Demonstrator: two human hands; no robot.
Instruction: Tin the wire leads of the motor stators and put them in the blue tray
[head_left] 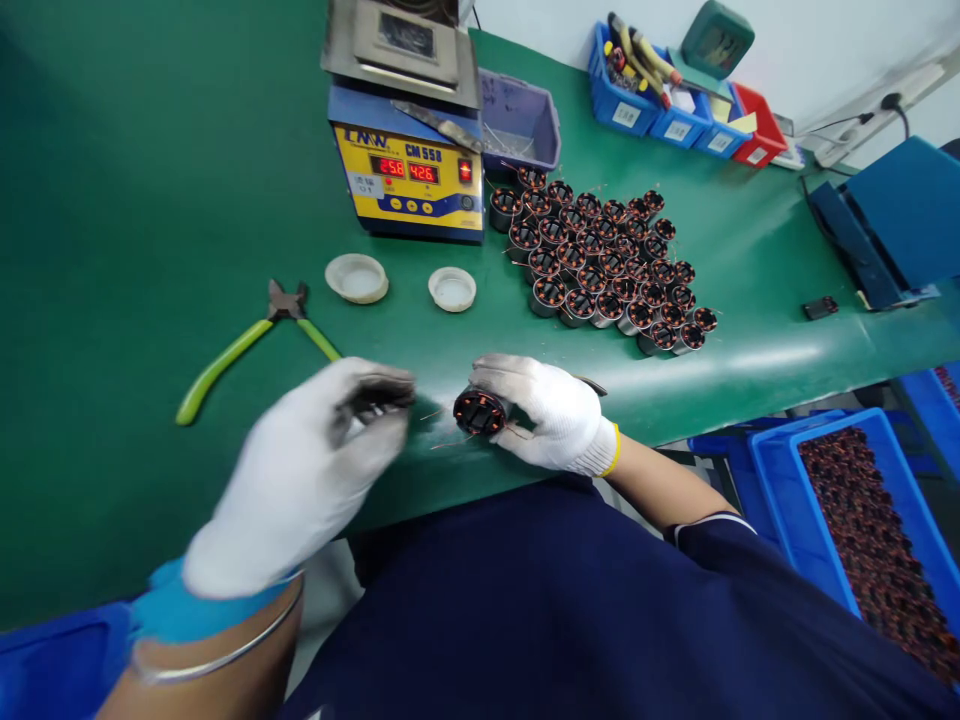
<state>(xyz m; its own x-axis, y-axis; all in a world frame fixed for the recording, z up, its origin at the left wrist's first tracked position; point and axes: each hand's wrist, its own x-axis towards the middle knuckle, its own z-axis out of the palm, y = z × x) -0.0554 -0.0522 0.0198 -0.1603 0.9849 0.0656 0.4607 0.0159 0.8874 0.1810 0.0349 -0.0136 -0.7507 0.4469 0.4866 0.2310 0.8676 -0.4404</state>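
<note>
The right hand (546, 412) has its gloved fingers clamped around a round copper-wound part (480, 412), its wound end turned outward. Just left of that grip, the left hand (300, 475) curls, blurred; I cannot tell whether it holds anything. Similar parts (611, 262) stand clustered beyond the grip, toward the right.

There are two hands (307, 460) (547, 408), two dishes (357, 278) (452, 290), one cutter (285, 302).

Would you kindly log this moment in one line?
Right hand: holding coil; left hand: near coil, grip unclear; pliers: on table, open; other coils: grouped beyond
</note>
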